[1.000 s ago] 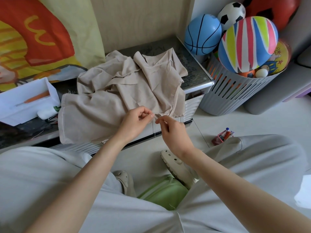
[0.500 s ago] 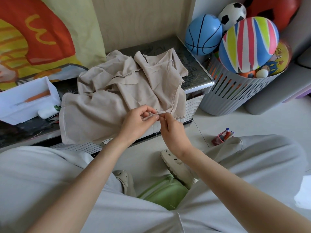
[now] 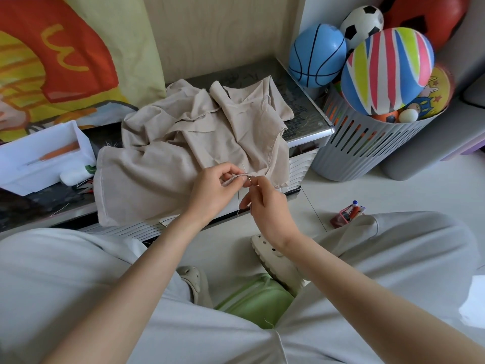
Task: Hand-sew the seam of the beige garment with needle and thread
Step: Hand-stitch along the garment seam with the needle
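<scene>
Since half a second ago the right grip (image 3: 270,206) has dropped a little and turned, and a thin steel needle (image 3: 244,168) now stands up through the folded seam. Its thumb and forefinger pinch the needle's lower end, and a pale thread (image 3: 239,209) hangs limp below. The left grip (image 3: 215,193) pinches the narrow rolled edge of the beige garment (image 3: 162,164) just beside it, as before. The garment is soft, matte woven cloth, rumpled in loose folds with frayed raw edges. It lies on the dark glossy surface (image 3: 309,111) and drapes over its front edge.
</scene>
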